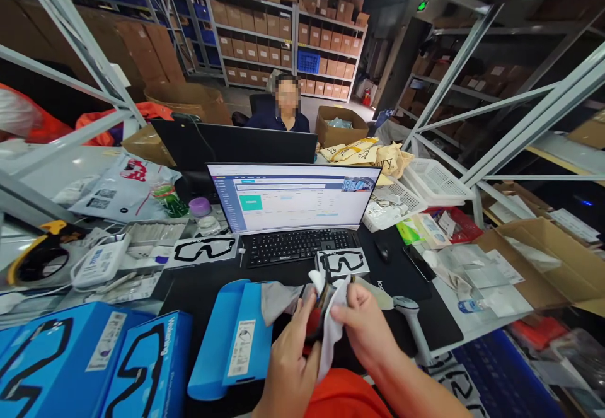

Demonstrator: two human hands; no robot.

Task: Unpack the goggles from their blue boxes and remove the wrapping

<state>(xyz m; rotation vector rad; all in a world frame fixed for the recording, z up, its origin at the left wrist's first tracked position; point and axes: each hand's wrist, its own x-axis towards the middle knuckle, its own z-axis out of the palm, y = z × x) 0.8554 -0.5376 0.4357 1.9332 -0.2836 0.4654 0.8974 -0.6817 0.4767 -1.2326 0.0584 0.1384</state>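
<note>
My left hand (295, 348) is closed around a pair of dark-framed sports glasses (323, 298), largely hidden by fingers and cloth. A white cloth (333, 330) lies against the glasses, and my right hand (362, 317) pinches its upper part. To the left of my hands is an open blue box (231, 336) with a white label. A pale grey pouch (280, 299) extends from beside my left hand over the box edge. Just beyond my hands stands a small white box (341, 261) printed with a glasses picture.
Blue glasses boxes (146, 367) stand at the lower left. A monitor (297, 197), keyboard (297, 246) and mouse (382, 251) sit ahead. On the right are a phone (420, 263), a barcode scanner (413, 326) and an open carton (543, 248). Another person (283, 112) sits opposite.
</note>
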